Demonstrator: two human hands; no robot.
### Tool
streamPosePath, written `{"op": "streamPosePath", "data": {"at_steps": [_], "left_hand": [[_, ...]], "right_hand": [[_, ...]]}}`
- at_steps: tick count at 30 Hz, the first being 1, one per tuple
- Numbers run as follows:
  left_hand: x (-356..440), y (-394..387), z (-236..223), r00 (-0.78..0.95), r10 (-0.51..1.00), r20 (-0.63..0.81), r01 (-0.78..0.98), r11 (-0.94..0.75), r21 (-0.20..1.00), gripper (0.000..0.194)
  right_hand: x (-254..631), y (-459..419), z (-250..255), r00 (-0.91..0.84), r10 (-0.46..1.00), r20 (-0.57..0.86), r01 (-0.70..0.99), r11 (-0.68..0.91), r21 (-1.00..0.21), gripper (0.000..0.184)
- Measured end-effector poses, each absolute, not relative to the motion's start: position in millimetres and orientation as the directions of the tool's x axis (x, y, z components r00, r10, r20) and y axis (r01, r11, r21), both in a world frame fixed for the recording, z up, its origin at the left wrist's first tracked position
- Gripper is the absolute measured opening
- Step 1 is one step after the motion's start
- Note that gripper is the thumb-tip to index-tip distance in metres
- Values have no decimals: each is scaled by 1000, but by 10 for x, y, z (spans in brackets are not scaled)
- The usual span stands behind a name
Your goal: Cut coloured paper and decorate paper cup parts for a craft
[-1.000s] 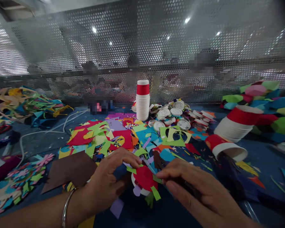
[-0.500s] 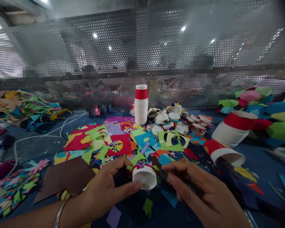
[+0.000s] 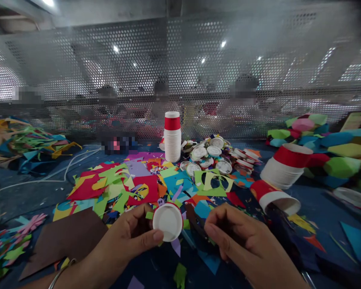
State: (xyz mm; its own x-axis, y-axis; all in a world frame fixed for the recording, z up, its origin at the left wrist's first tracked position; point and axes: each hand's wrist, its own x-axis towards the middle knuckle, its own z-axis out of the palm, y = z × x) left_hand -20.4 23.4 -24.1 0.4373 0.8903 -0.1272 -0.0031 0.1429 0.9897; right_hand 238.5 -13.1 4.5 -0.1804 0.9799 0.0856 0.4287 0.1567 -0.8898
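My left hand (image 3: 129, 239) is closed on a small paper cup bottom (image 3: 167, 221), its white round face turned toward me, with bits of green and purple paper stuck at its edge. My right hand (image 3: 243, 245) sits just right of it, fingers curled together; something dark shows under them but I cannot make it out. Both hands hover over a litter of coloured paper scraps (image 3: 138, 184) on the blue table (image 3: 42, 188).
A tall stack of red-rimmed paper cups (image 3: 172, 136) stands at the back. Beside it lies a heap of cut cup bottoms (image 3: 213, 154). Tipped cup stacks (image 3: 284, 166) lie right. A brown sheet (image 3: 63, 237) lies left. A perforated metal screen (image 3: 180, 72) closes the back.
My left hand has lifted the cup piece off the table and turned it, so its white face shows instead of the red paper side. My right hand drew slightly away from it.
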Motion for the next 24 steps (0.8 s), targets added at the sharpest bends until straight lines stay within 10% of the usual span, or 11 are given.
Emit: {"op": "streamPosePath", "data": {"at_steps": [24], "left_hand": [[-240,269,-300,462,874,-150,-65,202,977,35]], "right_hand": [[2371,-80,-101,-290,953,-84,414,46,-909,26]]}}
